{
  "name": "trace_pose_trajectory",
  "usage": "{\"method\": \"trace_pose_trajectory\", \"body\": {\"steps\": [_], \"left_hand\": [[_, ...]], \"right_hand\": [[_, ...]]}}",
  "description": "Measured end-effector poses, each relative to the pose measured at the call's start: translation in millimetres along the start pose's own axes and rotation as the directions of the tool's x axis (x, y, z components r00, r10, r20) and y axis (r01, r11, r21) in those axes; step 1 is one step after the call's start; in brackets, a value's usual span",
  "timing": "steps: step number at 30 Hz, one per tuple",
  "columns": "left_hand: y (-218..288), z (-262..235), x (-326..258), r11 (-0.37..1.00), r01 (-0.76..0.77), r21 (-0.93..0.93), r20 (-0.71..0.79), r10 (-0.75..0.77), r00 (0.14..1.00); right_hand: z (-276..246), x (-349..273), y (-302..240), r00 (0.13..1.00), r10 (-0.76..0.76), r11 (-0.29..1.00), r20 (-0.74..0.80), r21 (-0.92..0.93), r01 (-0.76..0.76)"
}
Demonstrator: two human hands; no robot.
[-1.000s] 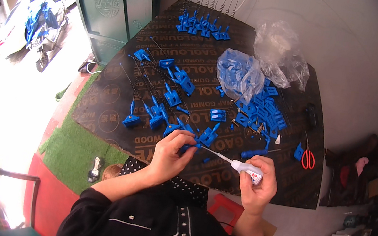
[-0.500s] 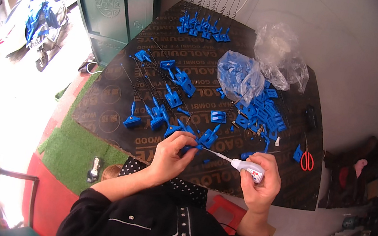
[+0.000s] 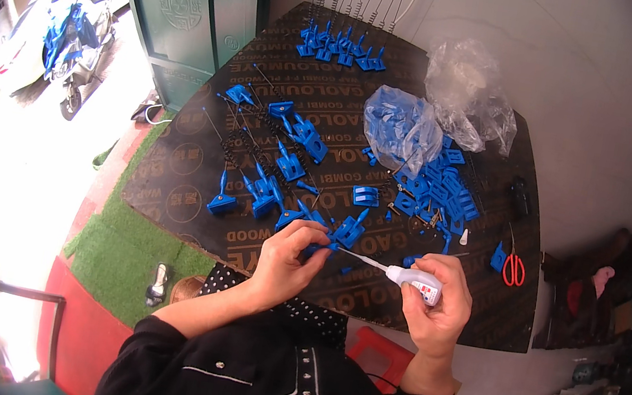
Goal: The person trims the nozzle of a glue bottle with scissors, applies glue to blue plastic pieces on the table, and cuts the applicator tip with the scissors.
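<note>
White bottle (image 3: 404, 277) lies slanted in the right hand (image 3: 439, 306), fingers wrapped round its body, and I see its long thin nozzle (image 3: 373, 263) pointing off to that hand's left. Left hand (image 3: 288, 259) now: thumb and fingertips pinched narrow on a small blue piece (image 3: 333, 246), right by the nozzle's tip; whether those two touch, I can't tell from here. Between the hands, on the near side of the nozzle, I get a strip of bare dark table (image 3: 351, 290), its near edge running under both wrists. Right of the right hand, more board shows out to the side edge, with red-handled scissors (image 3: 515, 260) farther up that way. Tighter on the other side: blue assemblies (image 3: 262, 199) crowd just beyond the left hand. Past the right hand, I see a heap of blue parts (image 3: 449, 190) against a filled plastic bag (image 3: 402, 124).
</note>
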State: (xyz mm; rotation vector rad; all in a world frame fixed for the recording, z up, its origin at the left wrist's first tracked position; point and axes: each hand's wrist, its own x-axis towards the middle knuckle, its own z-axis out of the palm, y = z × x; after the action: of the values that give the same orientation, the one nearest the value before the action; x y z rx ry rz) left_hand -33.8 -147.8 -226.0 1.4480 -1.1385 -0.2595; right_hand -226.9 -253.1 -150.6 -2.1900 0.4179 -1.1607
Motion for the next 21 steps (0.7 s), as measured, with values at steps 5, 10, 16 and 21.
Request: {"method": "trace_pose_trajectory", "body": {"steps": [5,10,16,21], "left_hand": [[-0.4,0.2,-0.3,1.0,-0.004,-0.002,-0.002,0.004,1.0],[-0.5,-0.2,-0.8,1.0,0.019,-0.019,0.002,-0.019,1.0],[-7.0,0.0,-1.3,0.995,0.048,-0.088,0.013,-0.047,0.999],[-11.8,1.0,-2.1,0.987,0.047,-0.156,0.005,-0.047,0.999]], "right_hand": [[-0.4,0.8,-0.3,1.0,-0.008,1.0,0.003,-0.012,0.008],[-0.6,-0.7,1.6,1.0,0.023,1.0,0.001,0.014,-0.023],[3.0,-8.7,11.7,0.991,0.124,0.982,-0.045,0.146,-0.117],[5.4,-12.8,15.1,0.976,0.206,0.953,-0.065,0.238,-0.186]]}}
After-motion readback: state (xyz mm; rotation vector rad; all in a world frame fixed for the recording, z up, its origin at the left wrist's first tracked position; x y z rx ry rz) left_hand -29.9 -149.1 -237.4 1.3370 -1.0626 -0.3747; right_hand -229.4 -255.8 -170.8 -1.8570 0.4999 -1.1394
